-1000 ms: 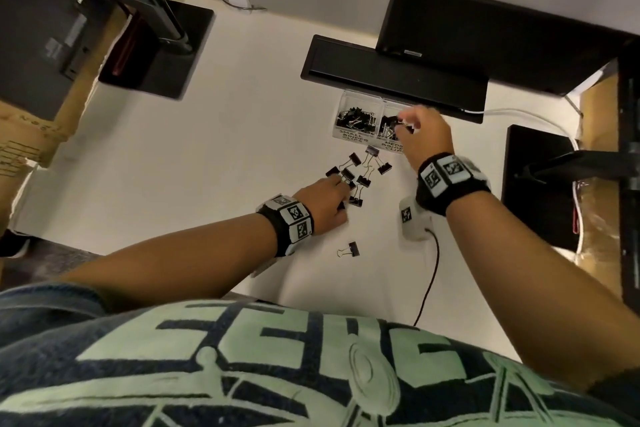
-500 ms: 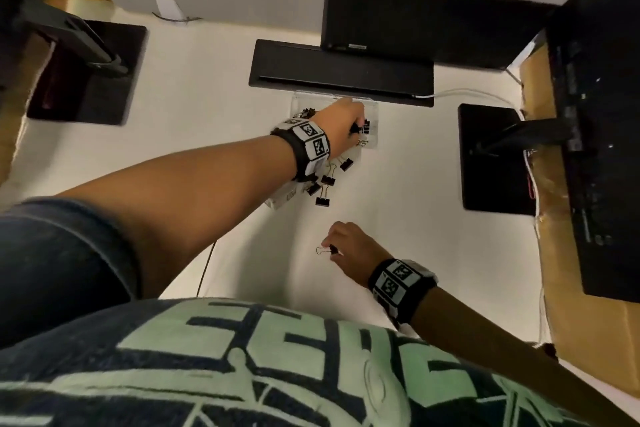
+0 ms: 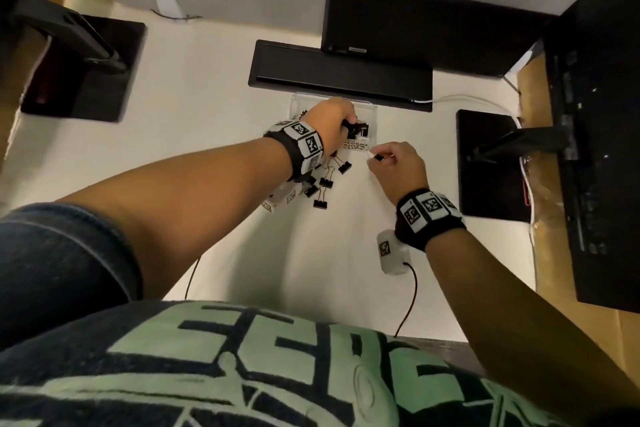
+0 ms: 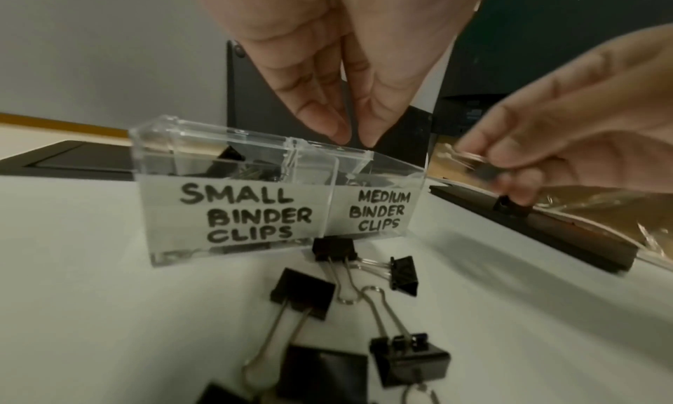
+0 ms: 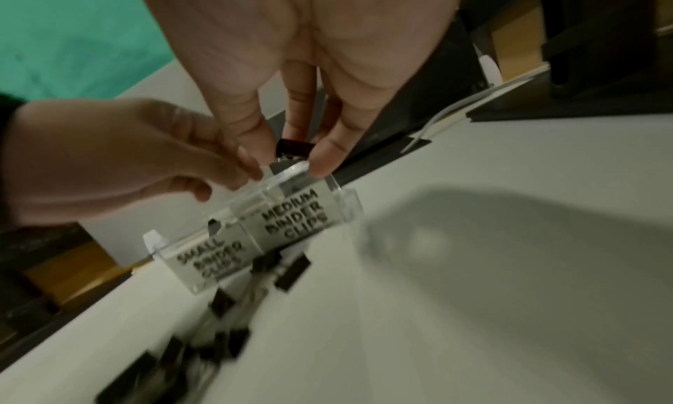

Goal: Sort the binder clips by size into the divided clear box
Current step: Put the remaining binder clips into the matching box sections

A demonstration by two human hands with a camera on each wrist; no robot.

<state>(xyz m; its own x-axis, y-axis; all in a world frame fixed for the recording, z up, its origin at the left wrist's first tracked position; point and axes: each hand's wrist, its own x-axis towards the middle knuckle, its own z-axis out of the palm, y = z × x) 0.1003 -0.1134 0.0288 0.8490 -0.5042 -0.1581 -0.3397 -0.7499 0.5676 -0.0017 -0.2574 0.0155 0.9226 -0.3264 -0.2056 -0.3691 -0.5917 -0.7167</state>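
pinching a binder clip beside the clear box, right hand

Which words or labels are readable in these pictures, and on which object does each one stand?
"SMALL BINDER CLIPS": handwritten label on the left compartment of the clear box.
"MEDIUM BINDER CLIPS": label on the right compartment.
Wristbands: square coded markers only, no words.
Shirt: large print, cut off, not readable.
Monitor: small badge, too small to read.

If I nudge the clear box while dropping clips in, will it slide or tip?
Probably slides: the clear box looks like thin, light plastic on a smooth white table. Tipping seems unlikely: it sits low and wide, with clips inside.
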